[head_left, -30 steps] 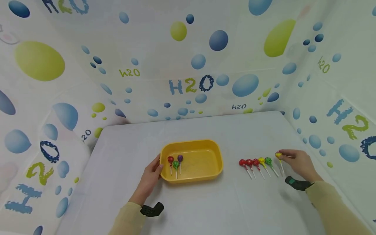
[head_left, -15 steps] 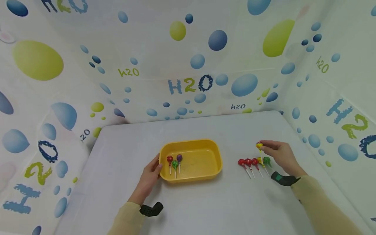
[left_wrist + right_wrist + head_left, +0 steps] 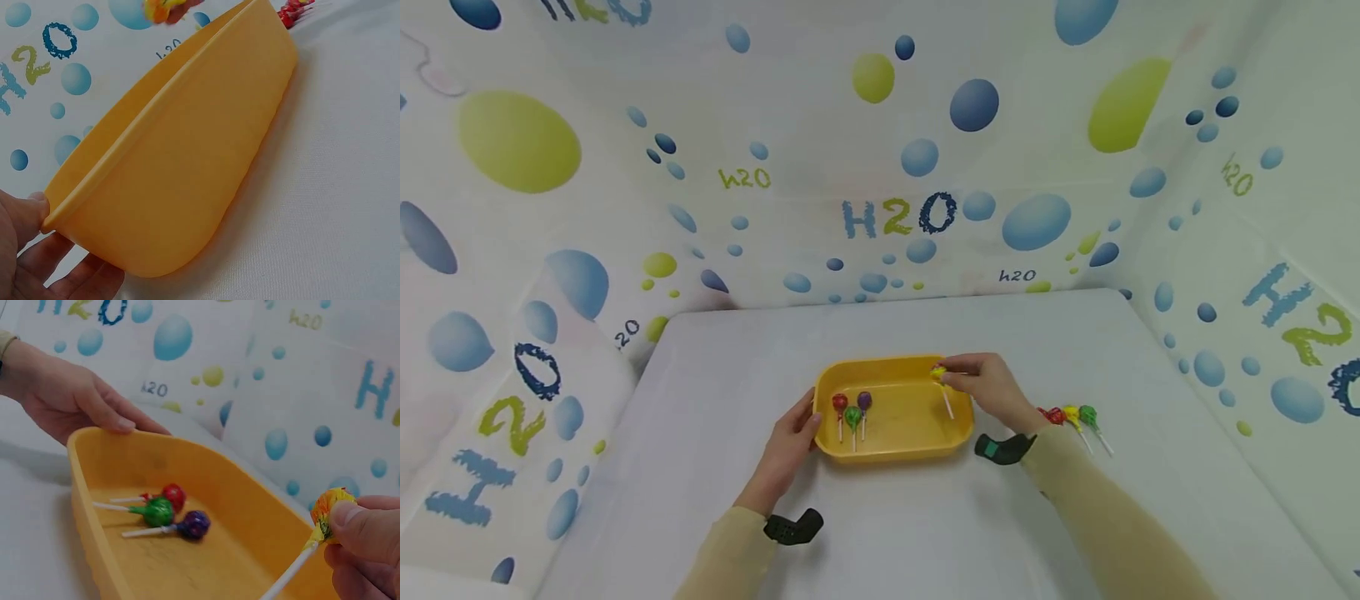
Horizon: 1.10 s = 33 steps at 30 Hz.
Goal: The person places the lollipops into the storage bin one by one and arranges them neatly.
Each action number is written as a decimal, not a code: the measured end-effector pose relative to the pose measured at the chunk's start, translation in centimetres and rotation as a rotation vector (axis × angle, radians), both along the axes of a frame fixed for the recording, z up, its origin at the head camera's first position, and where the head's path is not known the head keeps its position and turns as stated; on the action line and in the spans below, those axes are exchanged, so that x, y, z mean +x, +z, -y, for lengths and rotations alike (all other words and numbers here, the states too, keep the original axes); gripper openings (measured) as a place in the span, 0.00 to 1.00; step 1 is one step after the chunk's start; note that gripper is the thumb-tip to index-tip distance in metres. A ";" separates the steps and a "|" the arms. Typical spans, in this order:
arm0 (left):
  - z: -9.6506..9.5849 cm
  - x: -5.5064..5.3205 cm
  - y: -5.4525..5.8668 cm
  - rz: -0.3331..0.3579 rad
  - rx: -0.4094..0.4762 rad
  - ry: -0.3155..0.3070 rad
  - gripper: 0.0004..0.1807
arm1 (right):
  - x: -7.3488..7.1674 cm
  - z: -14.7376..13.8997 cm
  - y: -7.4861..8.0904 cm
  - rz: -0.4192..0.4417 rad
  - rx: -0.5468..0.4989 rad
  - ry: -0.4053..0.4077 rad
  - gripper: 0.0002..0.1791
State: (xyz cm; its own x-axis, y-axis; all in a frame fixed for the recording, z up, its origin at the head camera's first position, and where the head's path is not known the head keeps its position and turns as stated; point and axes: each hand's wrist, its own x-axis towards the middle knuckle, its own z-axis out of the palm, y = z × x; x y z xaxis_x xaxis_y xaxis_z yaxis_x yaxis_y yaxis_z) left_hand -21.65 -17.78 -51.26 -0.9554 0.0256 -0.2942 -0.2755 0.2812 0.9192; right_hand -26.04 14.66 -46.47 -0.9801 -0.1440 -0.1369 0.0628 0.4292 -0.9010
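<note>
My left hand (image 3: 792, 437) grips the left end of a yellow plastic tray (image 3: 887, 457), thumb over the rim and fingers against the outer wall in the left wrist view. Inside the tray's left part lie a red lollipop (image 3: 174, 497), a green lollipop (image 3: 157, 512) and a purple lollipop (image 3: 194, 525). Over the tray's right end, my right hand (image 3: 992, 390) pinches a yellow lollipop (image 3: 325, 515) by its wrapped head, the white stick pointing down. Several lollipops lie on the table to the right, among them a yellow one (image 3: 1071, 413) and a green one (image 3: 1088, 415).
A white cloth covers the table (image 3: 730, 367). Patterned sheets (image 3: 805, 125) with blue and green drops stand behind and at both sides. My right forearm hides part of the lollipop row on the table.
My right hand has lifted the yellow lollipop from the right end of the row and carried it left, over the tray. My left hand keeps its grip on the tray.
</note>
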 end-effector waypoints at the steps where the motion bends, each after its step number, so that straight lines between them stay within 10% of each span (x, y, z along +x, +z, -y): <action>1: 0.0 0.0 0.0 -0.001 -0.001 -0.002 0.32 | -0.2 1.2 -0.1 0.010 -0.004 0.005 0.16; 11: 0.4 0.2 0.2 -0.012 0.038 0.001 0.32 | -1.3 9.4 -1.3 0.032 0.171 0.024 0.09; 21: 0.3 0.2 -0.1 -0.014 0.034 0.004 0.32 | -2.8 11.7 -3.9 -0.068 0.417 -0.076 0.08; 33: 0.4 0.3 -0.3 -0.023 0.032 -0.001 0.32 | -2.4 13.3 -2.7 -0.065 0.543 -0.052 0.06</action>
